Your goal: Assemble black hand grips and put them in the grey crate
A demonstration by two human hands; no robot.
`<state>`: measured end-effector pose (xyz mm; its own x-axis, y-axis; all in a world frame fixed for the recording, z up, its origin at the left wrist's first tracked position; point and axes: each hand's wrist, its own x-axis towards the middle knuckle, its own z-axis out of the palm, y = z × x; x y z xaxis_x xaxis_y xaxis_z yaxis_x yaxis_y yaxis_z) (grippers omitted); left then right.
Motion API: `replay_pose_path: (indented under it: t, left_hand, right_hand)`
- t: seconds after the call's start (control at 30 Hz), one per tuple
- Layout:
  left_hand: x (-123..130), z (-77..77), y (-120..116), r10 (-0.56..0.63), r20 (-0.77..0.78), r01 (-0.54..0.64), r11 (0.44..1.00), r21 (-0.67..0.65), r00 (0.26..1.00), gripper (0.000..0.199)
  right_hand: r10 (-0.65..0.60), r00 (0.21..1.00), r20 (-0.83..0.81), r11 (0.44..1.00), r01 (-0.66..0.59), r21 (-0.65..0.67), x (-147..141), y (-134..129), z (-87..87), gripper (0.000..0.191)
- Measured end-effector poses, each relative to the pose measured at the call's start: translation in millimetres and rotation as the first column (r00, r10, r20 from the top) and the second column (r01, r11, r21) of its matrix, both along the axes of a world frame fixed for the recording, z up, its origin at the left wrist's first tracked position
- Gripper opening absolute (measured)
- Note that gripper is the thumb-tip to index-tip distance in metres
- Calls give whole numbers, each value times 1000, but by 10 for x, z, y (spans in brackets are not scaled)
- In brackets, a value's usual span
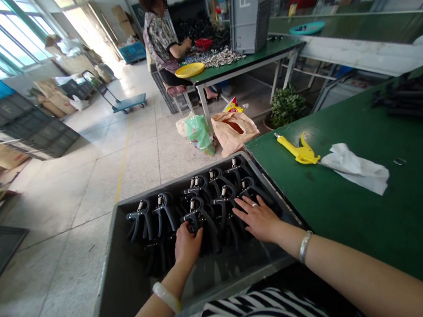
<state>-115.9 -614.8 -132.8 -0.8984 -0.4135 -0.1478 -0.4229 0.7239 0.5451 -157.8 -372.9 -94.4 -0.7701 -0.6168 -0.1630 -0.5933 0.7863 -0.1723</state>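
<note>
Bench (368,241) at 3 o'clock; grey crate (112,277) at 12 o'clock holds black hand grippers (203,217), long axes running roughly 11 to 5 o'clock. Left hand (187,243) lies curved on them, grip undetermined; right hand (255,219) is nearer the bench, fingers spread wide.

Green bench (365,247): yellow tool (299,150), crumpled white rag (356,169).
</note>
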Motion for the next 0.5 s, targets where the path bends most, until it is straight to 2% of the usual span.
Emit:
replay_pose_path:
  t: [0.1, 0.23, 0.4, 0.5]
  left_hand:
    - [-9, 13, -9, -144, -55, 133, 978, -160, 988, 36]
    - [-38, 54, 21, -286, -114, 258, 942, -213, 951, 35]
    - [-124, 185, 54, -275, 31, 274, 925, -263, 961, 37]
    - [-153, 367, 40, -202, 205, 257, 921, -292, 958, 46]
  right_hand:
    - [-15, 1000, 26, 1000, 14, 23, -6, 2, -27, 62]
    - [-26, 998, 55, 1000, 25, 19, -15, 17, -54, 65]
    - [-39, 996, 75, 999, 40, -3, -30, -4, -8, 64]
    - [-54, 994, 93, 997, 59, -54, -18, 21, 161, 62]
